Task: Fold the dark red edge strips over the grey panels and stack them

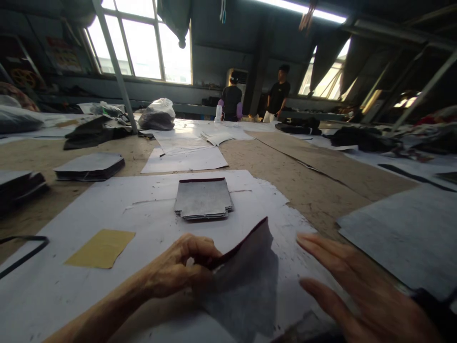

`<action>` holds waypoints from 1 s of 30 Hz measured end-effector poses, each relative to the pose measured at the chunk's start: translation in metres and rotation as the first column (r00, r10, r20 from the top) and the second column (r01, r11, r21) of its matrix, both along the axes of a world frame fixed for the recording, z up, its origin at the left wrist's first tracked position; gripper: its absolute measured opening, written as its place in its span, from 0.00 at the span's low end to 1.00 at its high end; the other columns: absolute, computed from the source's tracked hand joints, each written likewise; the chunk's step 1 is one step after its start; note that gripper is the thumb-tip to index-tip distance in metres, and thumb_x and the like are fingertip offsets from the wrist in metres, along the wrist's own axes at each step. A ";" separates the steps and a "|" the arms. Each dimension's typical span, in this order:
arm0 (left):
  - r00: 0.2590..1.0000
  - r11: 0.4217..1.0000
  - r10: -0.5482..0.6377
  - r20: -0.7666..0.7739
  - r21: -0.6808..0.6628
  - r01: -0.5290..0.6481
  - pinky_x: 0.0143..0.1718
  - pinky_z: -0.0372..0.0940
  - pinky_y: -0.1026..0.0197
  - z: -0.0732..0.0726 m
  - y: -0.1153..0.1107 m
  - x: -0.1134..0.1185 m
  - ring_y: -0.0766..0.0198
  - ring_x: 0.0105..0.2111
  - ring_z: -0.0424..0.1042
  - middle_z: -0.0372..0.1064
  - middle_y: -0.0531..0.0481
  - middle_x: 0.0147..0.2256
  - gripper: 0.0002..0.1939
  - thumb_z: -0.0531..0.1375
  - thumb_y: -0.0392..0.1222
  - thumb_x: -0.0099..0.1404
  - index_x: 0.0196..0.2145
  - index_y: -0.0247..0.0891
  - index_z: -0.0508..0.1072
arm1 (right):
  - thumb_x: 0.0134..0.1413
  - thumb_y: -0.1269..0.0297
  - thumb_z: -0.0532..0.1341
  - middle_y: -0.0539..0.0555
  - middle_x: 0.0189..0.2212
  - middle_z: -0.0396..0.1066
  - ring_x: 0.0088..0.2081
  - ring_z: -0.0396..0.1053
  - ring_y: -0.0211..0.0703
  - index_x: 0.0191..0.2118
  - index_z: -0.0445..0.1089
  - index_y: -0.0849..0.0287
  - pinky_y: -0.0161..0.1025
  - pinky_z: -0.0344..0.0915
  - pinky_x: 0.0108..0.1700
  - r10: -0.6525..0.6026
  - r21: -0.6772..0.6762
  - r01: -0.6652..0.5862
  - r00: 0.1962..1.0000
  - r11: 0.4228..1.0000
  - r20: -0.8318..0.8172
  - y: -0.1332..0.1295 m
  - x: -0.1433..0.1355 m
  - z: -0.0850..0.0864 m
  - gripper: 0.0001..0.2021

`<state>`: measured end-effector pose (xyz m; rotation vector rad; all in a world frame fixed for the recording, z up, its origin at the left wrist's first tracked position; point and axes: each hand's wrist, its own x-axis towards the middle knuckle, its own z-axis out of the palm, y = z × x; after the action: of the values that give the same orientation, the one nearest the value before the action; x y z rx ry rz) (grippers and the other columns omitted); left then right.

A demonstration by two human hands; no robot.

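My left hand [185, 267] pinches the upper left corner of a grey fabric piece [246, 281] with a dark maroon top edge. The piece is lifted and tilted over the white paper [150, 228] on the table. To its right, my right hand [353, 286] is apart from the piece, fingers stretched out and thumb spread, slightly blurred. Beyond my left hand lies a neat stack of similar grey fabric pieces [203, 196], maroon edge at the far side. At the bottom edge, a dark object [307, 328] under my right hand is too blurred to name.
A yellow paper square [101, 248] and a black bent strip [26, 240] lie at the left. More stacks of cut pieces [89, 164] stand behind them. A grey sheet [396, 233] covers the right side. A metal pole [116, 66] rises from the table. Two people [232, 97] stand far back.
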<state>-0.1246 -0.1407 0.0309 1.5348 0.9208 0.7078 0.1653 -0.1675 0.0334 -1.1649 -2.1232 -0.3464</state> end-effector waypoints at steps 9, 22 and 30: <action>0.990 0.990 -0.033 -0.137 -0.139 0.014 0.20 0.53 0.67 0.002 0.008 -0.013 0.70 0.19 0.56 0.59 0.53 0.20 0.13 0.54 0.40 0.45 0.29 0.32 0.71 | 0.47 0.55 0.59 0.57 0.37 0.73 0.37 0.71 0.46 0.46 0.67 0.62 0.37 0.69 0.35 -0.067 -0.620 -0.341 0.840 0.707 -0.539 0.064 -0.070 0.014 0.21; 0.715 0.770 0.422 -0.557 0.637 0.041 0.36 0.60 0.58 -0.017 0.000 0.004 0.60 0.33 0.61 0.64 0.46 0.33 0.13 0.51 0.31 0.57 0.37 0.37 0.72 | 0.50 0.79 0.48 0.60 0.38 0.70 0.41 0.66 0.48 0.42 0.70 0.68 0.45 0.67 0.44 0.234 0.076 -0.254 0.951 0.964 0.203 0.045 -0.070 -0.024 0.17; 0.508 0.744 0.368 -0.779 0.574 0.341 0.32 0.61 0.55 -0.017 -0.012 0.009 0.58 0.30 0.61 0.62 0.45 0.32 0.17 0.50 0.28 0.52 0.39 0.34 0.68 | 0.44 0.83 0.44 0.62 0.43 0.70 0.45 0.66 0.51 0.46 0.69 0.72 0.45 0.68 0.46 0.353 -0.053 -0.355 0.882 0.933 0.313 0.049 -0.085 -0.044 0.24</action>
<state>-0.1158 -0.1526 0.0141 2.6917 1.5245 0.1851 0.0804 -0.1190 -0.0111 -0.7253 -2.5586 -0.3904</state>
